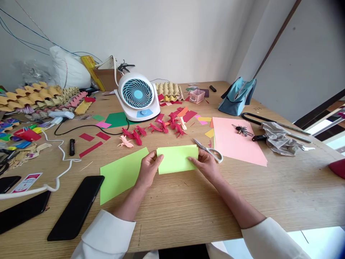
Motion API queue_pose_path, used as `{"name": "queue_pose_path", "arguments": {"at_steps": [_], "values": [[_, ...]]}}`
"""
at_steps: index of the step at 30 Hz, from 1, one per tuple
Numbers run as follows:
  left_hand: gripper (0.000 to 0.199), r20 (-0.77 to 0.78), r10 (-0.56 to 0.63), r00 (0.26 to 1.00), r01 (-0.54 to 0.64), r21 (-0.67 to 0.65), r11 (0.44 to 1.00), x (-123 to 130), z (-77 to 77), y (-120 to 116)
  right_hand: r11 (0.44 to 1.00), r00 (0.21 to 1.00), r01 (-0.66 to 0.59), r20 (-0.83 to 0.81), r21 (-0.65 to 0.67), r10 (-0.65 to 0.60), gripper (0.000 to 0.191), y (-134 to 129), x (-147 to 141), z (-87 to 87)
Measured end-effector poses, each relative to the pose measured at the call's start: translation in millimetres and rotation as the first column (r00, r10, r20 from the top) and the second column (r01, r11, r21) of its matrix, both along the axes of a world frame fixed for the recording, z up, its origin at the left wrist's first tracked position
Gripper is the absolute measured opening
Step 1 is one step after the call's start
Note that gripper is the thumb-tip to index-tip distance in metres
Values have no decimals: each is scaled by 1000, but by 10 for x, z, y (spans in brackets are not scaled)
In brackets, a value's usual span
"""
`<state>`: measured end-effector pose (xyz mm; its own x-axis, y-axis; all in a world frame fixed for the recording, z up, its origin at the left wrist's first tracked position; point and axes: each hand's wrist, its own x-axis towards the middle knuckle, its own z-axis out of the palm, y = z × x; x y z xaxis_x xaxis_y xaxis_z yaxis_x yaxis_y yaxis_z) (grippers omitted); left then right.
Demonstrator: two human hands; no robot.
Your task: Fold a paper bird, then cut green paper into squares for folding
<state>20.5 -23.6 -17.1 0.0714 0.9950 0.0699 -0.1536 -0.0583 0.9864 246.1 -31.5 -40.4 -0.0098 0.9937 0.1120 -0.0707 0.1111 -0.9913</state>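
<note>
A folded light-green paper [178,160] is held up between my two hands above the table. My left hand [149,167] pinches its left edge, thumb in front. At the right edge my right hand [207,164] grips it the same way. A larger light-green sheet [118,176] lies flat to the left, partly behind my left hand and forearm. Grey-handled scissors [214,154] rest just beyond my right hand. Several red folded paper figures [164,126] lie behind the paper, with a pale pink one [125,141] at their left.
A white fan [138,95] stands at the back. Pink sheets [234,140] with keys [242,130] lie right, near a blue bag [237,96]. At left are a black phone [77,207], a white cable [64,163] and egg trays [40,95].
</note>
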Motion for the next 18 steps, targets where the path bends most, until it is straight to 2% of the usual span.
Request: {"name": "queue_pose_path", "arguments": {"at_steps": [3, 12, 15, 18], "values": [[30, -17, 51, 999, -51, -5, 999, 14, 5, 5, 1000, 1000, -15, -15, 2, 15, 32, -4, -6, -12], [44, -69, 106, 992, -105, 16, 994, -13, -64, 36, 999, 998, -38, -52, 2, 39, 34, -10, -25, -15], [42, -65, 105, 992, -103, 19, 994, -12, -68, 37, 999, 996, 12, -91, 45, -8, 40, -3, -31, -5], [42, -67, 109, 992, -108, 10, 994, -4, -54, 28, 999, 989, 11, -149, 46, -4, 56, -3, -31, 23]]}}
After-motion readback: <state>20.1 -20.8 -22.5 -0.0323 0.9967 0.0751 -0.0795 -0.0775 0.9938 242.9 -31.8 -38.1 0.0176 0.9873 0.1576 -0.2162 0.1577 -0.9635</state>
